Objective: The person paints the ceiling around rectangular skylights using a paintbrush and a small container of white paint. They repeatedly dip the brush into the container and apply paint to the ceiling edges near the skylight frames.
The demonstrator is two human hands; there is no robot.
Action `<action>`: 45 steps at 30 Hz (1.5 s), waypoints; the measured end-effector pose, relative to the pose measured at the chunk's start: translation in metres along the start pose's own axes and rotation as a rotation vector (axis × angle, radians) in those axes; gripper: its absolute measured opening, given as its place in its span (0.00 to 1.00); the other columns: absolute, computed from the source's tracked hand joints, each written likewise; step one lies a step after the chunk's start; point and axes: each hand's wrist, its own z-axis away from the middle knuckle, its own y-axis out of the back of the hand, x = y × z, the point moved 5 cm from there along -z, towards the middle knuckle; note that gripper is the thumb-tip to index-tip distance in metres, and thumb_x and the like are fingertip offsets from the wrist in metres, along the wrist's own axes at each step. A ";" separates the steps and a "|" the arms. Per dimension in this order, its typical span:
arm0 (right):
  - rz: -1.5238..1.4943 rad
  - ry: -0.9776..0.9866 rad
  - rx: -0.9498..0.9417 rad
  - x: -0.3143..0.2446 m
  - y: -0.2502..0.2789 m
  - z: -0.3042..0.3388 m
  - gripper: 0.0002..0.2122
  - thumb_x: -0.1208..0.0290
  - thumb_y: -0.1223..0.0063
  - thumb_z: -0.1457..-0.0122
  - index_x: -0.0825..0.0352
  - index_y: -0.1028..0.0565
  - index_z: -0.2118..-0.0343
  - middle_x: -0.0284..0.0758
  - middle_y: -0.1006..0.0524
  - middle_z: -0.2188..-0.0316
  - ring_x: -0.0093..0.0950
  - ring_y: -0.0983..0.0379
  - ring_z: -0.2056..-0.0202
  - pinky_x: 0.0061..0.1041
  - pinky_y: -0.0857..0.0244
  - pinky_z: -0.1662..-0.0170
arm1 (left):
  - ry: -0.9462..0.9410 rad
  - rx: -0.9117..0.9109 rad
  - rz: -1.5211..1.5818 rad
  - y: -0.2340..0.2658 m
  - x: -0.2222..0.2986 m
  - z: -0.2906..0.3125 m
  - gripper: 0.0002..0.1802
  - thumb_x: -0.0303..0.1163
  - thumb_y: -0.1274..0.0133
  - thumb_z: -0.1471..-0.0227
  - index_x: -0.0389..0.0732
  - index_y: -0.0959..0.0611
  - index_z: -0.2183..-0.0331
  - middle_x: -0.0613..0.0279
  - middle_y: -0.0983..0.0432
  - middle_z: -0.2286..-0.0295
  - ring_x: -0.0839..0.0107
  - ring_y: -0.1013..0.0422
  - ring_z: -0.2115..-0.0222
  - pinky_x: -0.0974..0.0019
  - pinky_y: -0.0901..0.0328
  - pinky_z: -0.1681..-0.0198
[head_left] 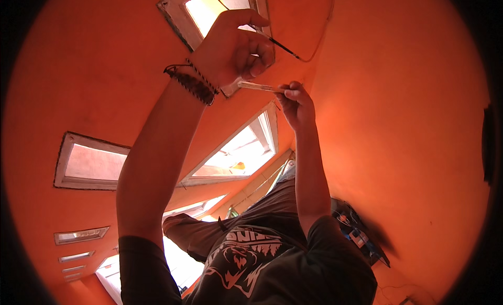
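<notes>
My left hand (238,48) is raised, its fingers curled around a thin wire (316,49). A straight black section (284,47) of the wire sticks out to the right of the fingers, and part of the line is hidden behind the hand. Cords form a braided dark bracelet (193,85) on my left wrist. Lower and to the right, my right hand (297,103) pinches one end of a slim, pale, stick-like tool (260,86). Its other end points left, close beneath my left palm; I cannot make out its exact kind.
Orange wall (398,95) surrounds my arms. A framed window (217,6) lies behind my left hand, and a triangular-looking window (243,148) sits below. Another framed opening (94,161) is at the left. A dark object with cables (359,231) is beside my right sleeve.
</notes>
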 end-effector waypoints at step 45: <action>-0.238 0.307 0.074 0.020 0.021 0.013 0.06 0.88 0.49 0.46 0.70 0.24 0.73 0.43 0.21 0.61 0.34 0.24 0.55 0.29 0.30 0.45 | 0.048 0.033 0.042 0.002 0.000 -0.007 0.29 0.51 0.51 0.51 0.30 0.20 0.64 0.56 0.26 0.80 0.69 0.37 0.85 0.69 0.48 0.83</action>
